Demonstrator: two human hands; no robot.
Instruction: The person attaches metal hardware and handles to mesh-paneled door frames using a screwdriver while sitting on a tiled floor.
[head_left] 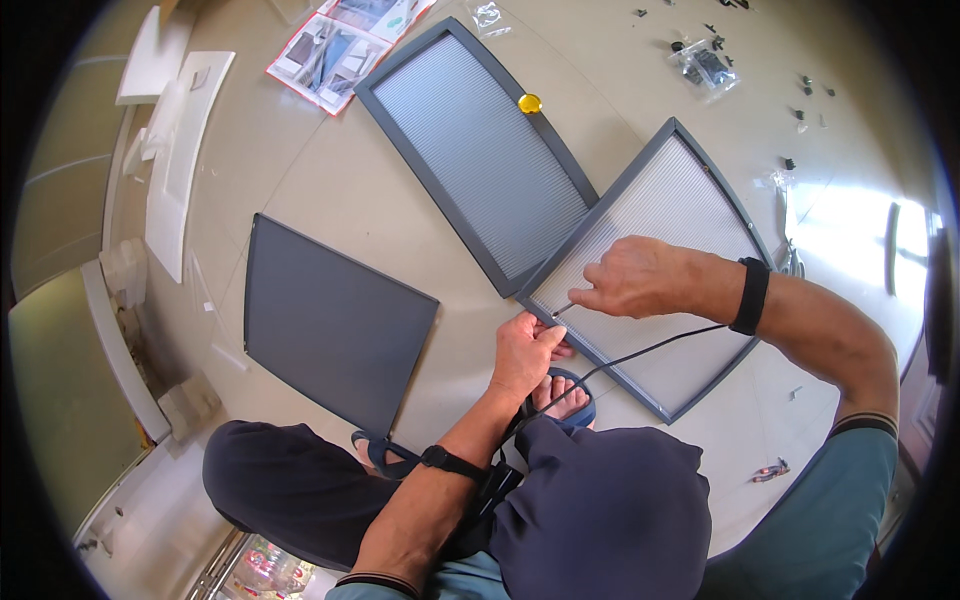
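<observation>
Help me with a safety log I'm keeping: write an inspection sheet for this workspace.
Surface: pale floor with thin seams.
Job's things: right framed panel, overlapping a second framed panel in view; plain grey panel apart, to the left.
Clutter: illustrated sheet, clear bag of dark parts, loose dark fittings, yellow round object at the second panel's frame.
Hands: left hand grips the right panel's edge; right hand holds a thin tool there, tip contact unclear.
Cables: one dark cable, crossing the right panel in view.
Surroundings: white boards at left.
</observation>
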